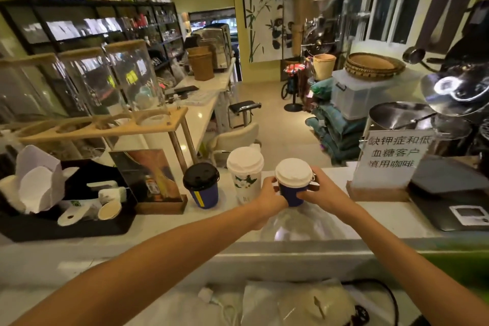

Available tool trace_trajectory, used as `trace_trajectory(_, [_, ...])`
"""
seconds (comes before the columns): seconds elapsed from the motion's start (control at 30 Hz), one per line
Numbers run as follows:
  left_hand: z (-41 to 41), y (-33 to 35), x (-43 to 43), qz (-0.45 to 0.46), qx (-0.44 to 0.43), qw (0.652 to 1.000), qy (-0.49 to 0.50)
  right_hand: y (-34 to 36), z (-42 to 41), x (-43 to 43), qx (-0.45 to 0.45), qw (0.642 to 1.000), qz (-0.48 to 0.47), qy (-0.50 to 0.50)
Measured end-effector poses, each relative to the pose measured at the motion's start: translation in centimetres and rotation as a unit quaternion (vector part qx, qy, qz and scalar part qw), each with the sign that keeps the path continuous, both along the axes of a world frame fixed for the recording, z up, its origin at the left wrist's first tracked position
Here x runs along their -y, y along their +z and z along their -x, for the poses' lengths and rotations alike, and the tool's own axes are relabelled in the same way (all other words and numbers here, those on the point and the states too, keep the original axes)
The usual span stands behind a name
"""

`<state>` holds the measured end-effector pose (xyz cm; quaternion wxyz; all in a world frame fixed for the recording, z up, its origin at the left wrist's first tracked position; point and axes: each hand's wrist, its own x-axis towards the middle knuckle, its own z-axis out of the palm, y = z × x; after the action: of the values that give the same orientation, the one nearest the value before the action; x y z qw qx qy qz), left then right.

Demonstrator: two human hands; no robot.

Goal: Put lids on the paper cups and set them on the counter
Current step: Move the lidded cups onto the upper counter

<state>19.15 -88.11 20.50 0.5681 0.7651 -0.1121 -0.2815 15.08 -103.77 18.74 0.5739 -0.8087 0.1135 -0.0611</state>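
A small blue paper cup with a white lid is held between both hands just over the white counter. My left hand grips its left side and my right hand grips its right side. To its left stands a taller white flowered cup with a white lid. Further left stands a blue cup with a black lid. Whether the held cup's base touches the counter is hidden by my hands.
A black tray with paper filters and small items sits at the left. A framed picture stands behind the black-lidded cup. A white sign on a wooden base and a black scale stand at the right.
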Motion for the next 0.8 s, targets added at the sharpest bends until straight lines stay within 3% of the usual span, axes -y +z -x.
trace_trajectory(0.13, [0.0, 0.9, -0.9, -0.048, -0.088, 0.995, 0.013, 0.7, 1.2, -0.1, -0.076, 0.995, 0.058, -0.022])
trace_trajectory(0.23, [0.5, 3.4, -3.2, -0.095, -0.102, 0.988, -0.07, 2.4, 3.3, -0.4, -0.121, 0.978, 0.145, -0.088])
trace_trajectory(0.3, [1.0, 5.1, -5.1, -0.137, -0.058, 0.98, -0.135, 4.3, 5.0, -0.9, -0.131, 0.97, 0.18, -0.096])
trace_trajectory(0.37, [2.1, 6.8, -7.6, -0.153, 0.014, 0.975, -0.16, 6.5, 7.3, -2.3, -0.119, 0.977, 0.158, -0.085])
trace_trajectory(0.5, [6.1, 10.7, -14.5, -0.157, 0.226, 0.954, -0.121, 12.0, 13.2, -7.5, -0.069, 0.99, 0.117, -0.048])
trace_trajectory(0.63, [11.9, 13.4, -23.9, -0.139, 0.38, 0.913, -0.061, 16.5, 18.3, -15.2, 0.005, 0.994, 0.108, -0.003])
trace_trajectory(0.7, [15.1, 13.9, -29.3, -0.123, 0.414, 0.902, -0.024, 17.7, 20.4, -19.9, 0.042, 0.995, 0.089, 0.03])
trace_trajectory(0.8, [19.0, 12.8, -37.3, -0.116, 0.395, 0.911, 0.024, 18.2, 22.6, -27.6, 0.082, 0.991, 0.045, 0.094])
